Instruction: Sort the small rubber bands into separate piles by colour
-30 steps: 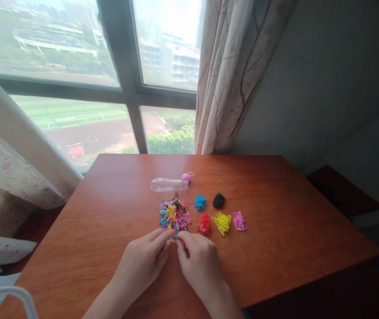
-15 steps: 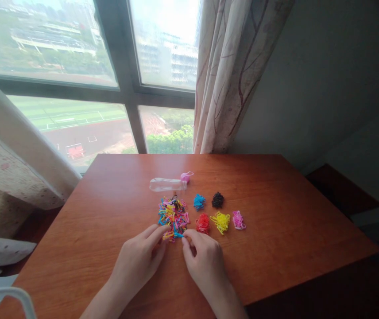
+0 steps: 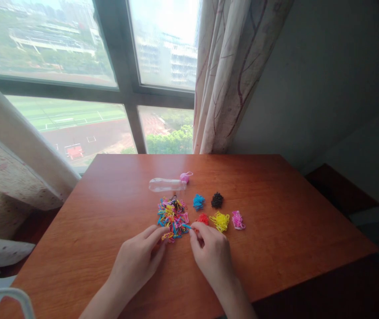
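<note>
My right hand (image 3: 211, 248) pinches a blue rubber band (image 3: 186, 226) between thumb and fingertips, just right of a mixed pile of coloured rubber bands (image 3: 171, 212). At the pile's front left edge, my left hand (image 3: 139, 250) has thumb and fingers closed on yellow-orange rubber bands (image 3: 167, 236). Right of the mixed pile are single-colour heaps: red bands (image 3: 203, 218), partly covered by my right hand, yellow bands (image 3: 220, 221) and pink bands (image 3: 238, 220). Behind these lie a blue heap (image 3: 198, 202) and a black heap (image 3: 217, 200).
A clear plastic bottle (image 3: 166, 185) lies on its side behind the mixed pile, with a pink cap (image 3: 184, 177) at its mouth end. The wooden table (image 3: 285, 221) stands against a window with curtains (image 3: 222, 75). A white curved rail (image 3: 13, 292) shows at lower left.
My right hand has moved right and slightly away from me with the blue rubber band, now partly covering the red heap. My left hand has stayed nearly in place.
</note>
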`<state>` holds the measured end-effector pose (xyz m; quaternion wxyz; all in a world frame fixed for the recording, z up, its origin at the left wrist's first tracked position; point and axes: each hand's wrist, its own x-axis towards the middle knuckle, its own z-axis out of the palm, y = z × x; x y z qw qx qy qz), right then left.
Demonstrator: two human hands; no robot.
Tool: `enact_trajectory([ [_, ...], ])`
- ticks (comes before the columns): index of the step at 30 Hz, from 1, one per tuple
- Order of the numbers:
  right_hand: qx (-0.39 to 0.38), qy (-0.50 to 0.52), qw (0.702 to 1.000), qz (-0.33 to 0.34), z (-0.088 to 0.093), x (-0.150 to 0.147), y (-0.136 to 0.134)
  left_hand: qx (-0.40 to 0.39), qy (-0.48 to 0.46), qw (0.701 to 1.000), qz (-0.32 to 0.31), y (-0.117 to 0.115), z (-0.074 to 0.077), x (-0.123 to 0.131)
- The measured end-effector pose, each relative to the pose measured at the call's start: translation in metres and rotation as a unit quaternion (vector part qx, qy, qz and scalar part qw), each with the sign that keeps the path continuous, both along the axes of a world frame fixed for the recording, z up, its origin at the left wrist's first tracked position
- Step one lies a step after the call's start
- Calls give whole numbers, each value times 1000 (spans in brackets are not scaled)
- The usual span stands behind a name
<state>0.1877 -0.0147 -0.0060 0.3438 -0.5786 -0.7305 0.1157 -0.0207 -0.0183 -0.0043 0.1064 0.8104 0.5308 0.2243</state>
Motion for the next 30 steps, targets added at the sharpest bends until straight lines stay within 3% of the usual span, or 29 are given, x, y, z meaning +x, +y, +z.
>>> enact_trajectory([
  [7,-14,-107,992,-62,14,27,54,0,9,1000,0,0,3,0],
  [13,-48,-160,983,-73,11,28,68,-11,12,1000,2,-1,4,-1],
  [21,-53,-123,989,-69,13,27,56,-6,10,1000,9,1,2,-2],
  [30,-27,-29,999,-1,1,2,2,-18,8,1000,16,1,1,-7],
])
